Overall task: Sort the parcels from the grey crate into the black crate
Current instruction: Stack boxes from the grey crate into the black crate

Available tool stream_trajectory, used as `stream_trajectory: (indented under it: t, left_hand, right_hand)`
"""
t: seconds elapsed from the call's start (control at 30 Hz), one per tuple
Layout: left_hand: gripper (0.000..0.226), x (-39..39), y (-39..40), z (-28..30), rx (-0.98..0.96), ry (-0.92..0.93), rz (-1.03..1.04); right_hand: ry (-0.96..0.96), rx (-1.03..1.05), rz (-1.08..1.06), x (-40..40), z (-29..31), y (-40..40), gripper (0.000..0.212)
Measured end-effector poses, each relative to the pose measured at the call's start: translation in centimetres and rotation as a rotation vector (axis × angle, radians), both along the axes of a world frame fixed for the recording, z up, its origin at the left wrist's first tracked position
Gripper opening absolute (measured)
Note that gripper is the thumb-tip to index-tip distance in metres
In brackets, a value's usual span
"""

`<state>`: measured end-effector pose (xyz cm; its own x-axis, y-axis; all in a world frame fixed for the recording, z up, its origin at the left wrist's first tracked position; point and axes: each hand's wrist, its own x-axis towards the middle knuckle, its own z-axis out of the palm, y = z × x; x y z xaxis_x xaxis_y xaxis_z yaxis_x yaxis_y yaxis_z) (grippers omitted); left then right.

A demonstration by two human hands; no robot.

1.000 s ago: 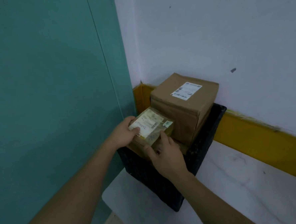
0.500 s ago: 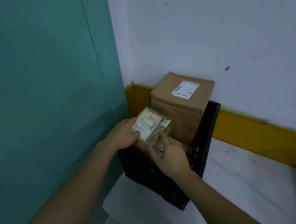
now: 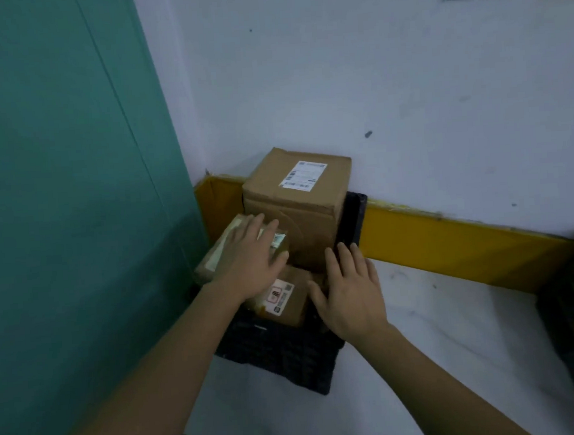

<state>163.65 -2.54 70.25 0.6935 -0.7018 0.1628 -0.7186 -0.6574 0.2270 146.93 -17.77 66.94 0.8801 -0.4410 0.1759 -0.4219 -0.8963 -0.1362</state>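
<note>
Head view. Left hand [image 3: 252,256], fingers straight and spread, rests flat on a taped parcel [image 3: 220,251] in the black crate [image 3: 287,358]. At its 4 o'clock, right hand [image 3: 349,294] hovers, fingers spread, holding nothing.

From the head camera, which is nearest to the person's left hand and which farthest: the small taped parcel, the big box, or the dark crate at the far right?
1. Small taped parcel, under the left hand.
2. Big box, just behind the fingertips.
3. Dark crate, far off at the right edge.
</note>
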Motion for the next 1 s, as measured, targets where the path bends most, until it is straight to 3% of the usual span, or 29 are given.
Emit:
stream_trajectory:
  t: [0.5,0.8,1.0]
  left_hand:
    - [0.080,-19.3,-20.8,2.1,0.020,-0.154,-0.328]
    - [0.078,-33.9,-32.4,1.7,0.016,-0.095,-0.500]
    - [0.075,-39.7,-37.6,1.3,0.060,-0.034,-0.625]
  right_hand:
    - [0.076,-0.025,-0.387,-21.7,2.4,-14.9,0.090]
    - [0.068,-0.024,-0.567,-37.7,3.7,-24.6,0.082]
    - [0.033,0.051,-0.681,-44.5,2.8,-29.6,0.077]
